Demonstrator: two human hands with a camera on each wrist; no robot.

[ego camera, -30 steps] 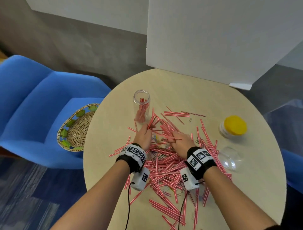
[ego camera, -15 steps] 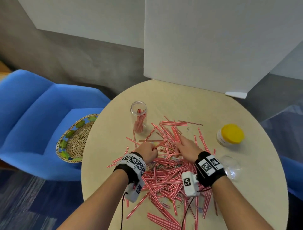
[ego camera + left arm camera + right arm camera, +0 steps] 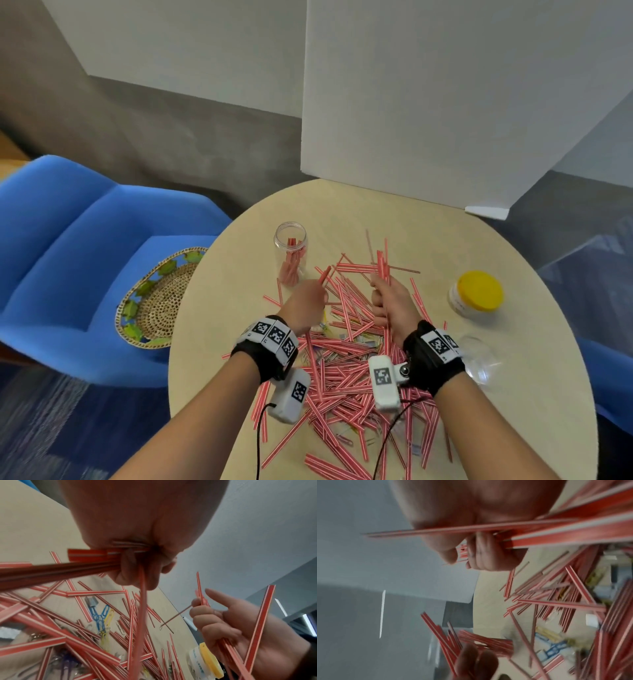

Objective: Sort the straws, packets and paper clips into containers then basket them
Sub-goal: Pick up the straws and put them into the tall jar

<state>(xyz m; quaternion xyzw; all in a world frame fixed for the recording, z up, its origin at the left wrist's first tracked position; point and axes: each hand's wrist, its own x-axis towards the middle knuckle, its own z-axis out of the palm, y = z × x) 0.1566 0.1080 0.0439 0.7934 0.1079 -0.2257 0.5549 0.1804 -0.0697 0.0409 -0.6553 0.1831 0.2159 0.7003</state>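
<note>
My left hand [image 3: 306, 306] and right hand [image 3: 390, 301] each grip a bunch of straws [image 3: 381, 263] above the pile; bare table [image 3: 359, 212] lies beyond the open jar [image 3: 290, 251].

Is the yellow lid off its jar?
No, in the head view the yellow lid sits on top of its white jar, on the table to the right of the straws.
</note>
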